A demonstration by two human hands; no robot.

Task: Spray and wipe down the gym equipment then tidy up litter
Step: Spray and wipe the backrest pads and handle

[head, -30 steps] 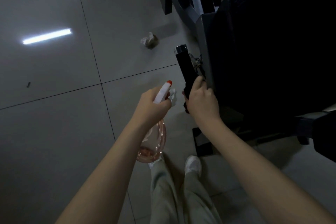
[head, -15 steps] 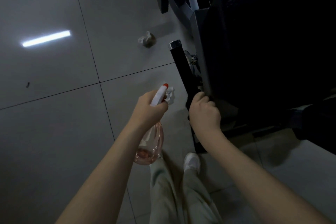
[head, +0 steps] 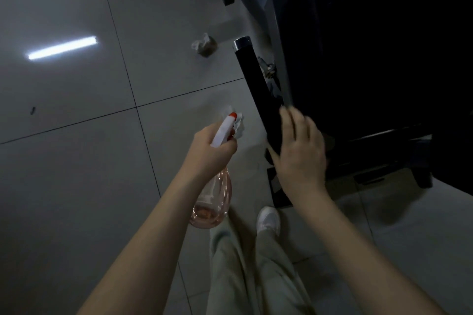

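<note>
Pink spray bottle (head: 212,202) gripped in left hand (head: 208,153) | right hand (head: 299,151) flat-fingered at black bar (head: 253,84) edge | tiled floor (head: 76,186) leftward

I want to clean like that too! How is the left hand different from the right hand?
The left hand is curled round the spray bottle, while the right hand holds nothing and its fingers are straight. The left hand is over the floor tiles, while the right hand is in front of the black bar. The left hand looks sharp and the right hand looks blurred. Both are bare and reach forward.
</note>
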